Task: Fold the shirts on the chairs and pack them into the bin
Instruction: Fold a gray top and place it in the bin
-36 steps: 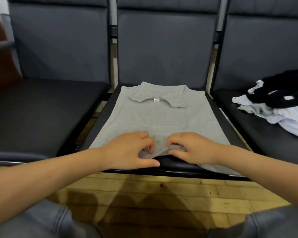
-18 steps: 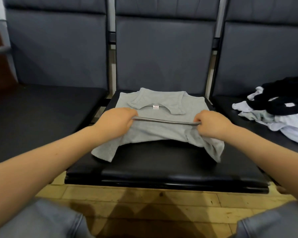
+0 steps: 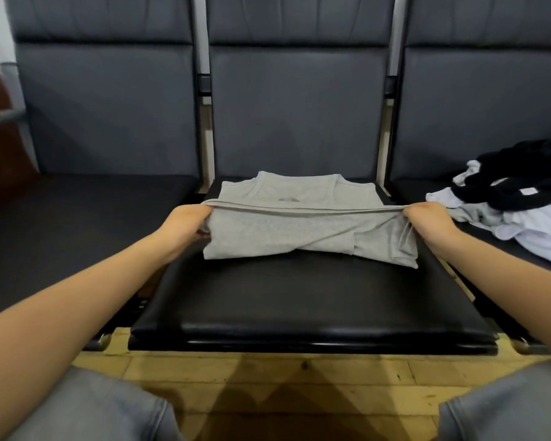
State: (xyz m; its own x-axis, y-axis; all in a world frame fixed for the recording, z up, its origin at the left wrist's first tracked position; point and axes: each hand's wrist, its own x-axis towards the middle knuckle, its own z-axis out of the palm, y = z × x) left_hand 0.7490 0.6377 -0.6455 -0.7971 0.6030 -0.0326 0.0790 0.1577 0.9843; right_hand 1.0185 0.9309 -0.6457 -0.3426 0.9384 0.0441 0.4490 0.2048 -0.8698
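On the middle chair seat (image 3: 299, 300), toward its 12 o'clock end, lies the grey shirt (image 3: 287, 237) — partly folded, collar end flat against the backrest side. The left hand (image 3: 185, 219) grips the shirt's raised hem at 9 o'clock, fingers curled into the cloth; the right hand (image 3: 433, 219) grips the same hem at 3 o'clock. The hem is stretched taut between them, running 9-to-3, so the shirt's long axis now lies crosswise to the person. Both hands sit about equally near the fold; neither leads. The collar lies just beyond the hem, toward 12 o'clock. Judgement: the coming move carries the hem forward onto the collar, both hands together. At 2 o'clock, on the right-hand chair, a pile of black and white shirts (image 3: 516, 198) waits unfolded. No bin in view.
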